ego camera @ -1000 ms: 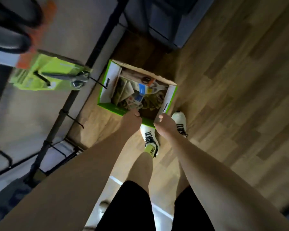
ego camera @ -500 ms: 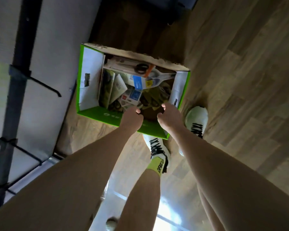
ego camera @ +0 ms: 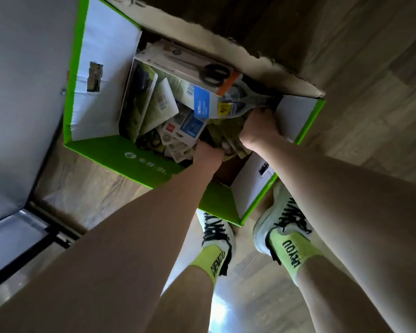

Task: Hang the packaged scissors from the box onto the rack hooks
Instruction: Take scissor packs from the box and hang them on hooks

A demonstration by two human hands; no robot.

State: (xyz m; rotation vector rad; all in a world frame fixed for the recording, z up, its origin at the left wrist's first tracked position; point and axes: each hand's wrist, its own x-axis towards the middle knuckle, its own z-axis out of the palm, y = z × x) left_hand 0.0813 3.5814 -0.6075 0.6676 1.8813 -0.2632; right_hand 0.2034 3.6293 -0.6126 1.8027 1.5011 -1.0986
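a: while both hands are down in the box [ego camera: 101, 75], looks like the picking step, with nothing lifted clear yet. packaged scissors [ego camera: 190, 68] heaped inside, one white pack with black handles on top by the far wall, a blue-labelled pack [ego camera: 214, 104] just under it.

b: agreed. next move probably needs one pack worked free of the heap, raised by its top edge, then carried left to the rack [ego camera: 51, 229] so the hang hole meets a hook. no hooks in sight now, only the rack's black foot on the floor.

a: and the hands?

b: right hand [ego camera: 259, 131] deep at the right side, knuckles up, touching the lower edge of the blue-labelled pack; fingers hidden under it, so can't tell whether gripping or just pushing. left hand [ego camera: 208, 153] buried among the small packs near the front wall; fingers out of sight, grip unknown too.

a: around that?

b: box on wooden floor [ego camera: 370, 68], white shoes [ego camera: 216, 229] right behind it.
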